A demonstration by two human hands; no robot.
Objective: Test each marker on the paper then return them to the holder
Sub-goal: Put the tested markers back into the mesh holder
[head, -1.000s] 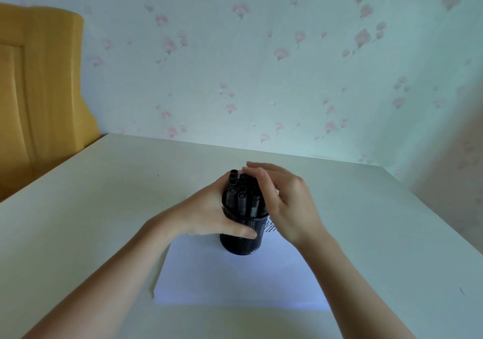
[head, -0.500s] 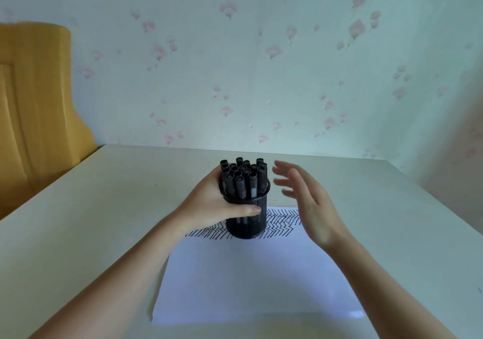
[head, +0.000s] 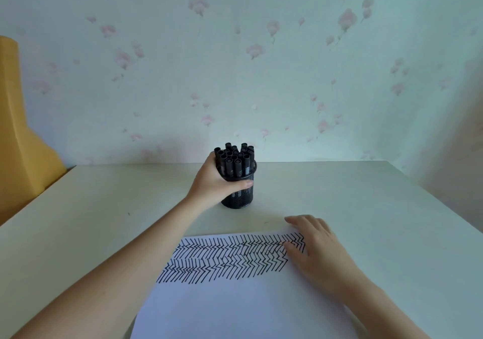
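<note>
A black mesh holder (head: 239,198) stands on the table beyond the paper, packed with several black markers (head: 234,161) standing cap-up. My left hand (head: 214,183) grips the holder from its left side, thumb across the front. A white sheet of paper (head: 235,304) lies near me, its far end covered with rows of black zigzag strokes (head: 230,257). My right hand (head: 312,244) rests flat on the paper's far right corner, fingers straight, holding nothing.
The pale table (head: 366,208) runs back to a wall with pink flower wallpaper (head: 261,64). A yellow wooden piece of furniture (head: 23,155) stands at the left, beside the table's left edge.
My left hand has carried the holder off the paper to the table beyond it. My right hand left the markers and came down onto the paper's right corner. The zigzag marks are uncovered.
</note>
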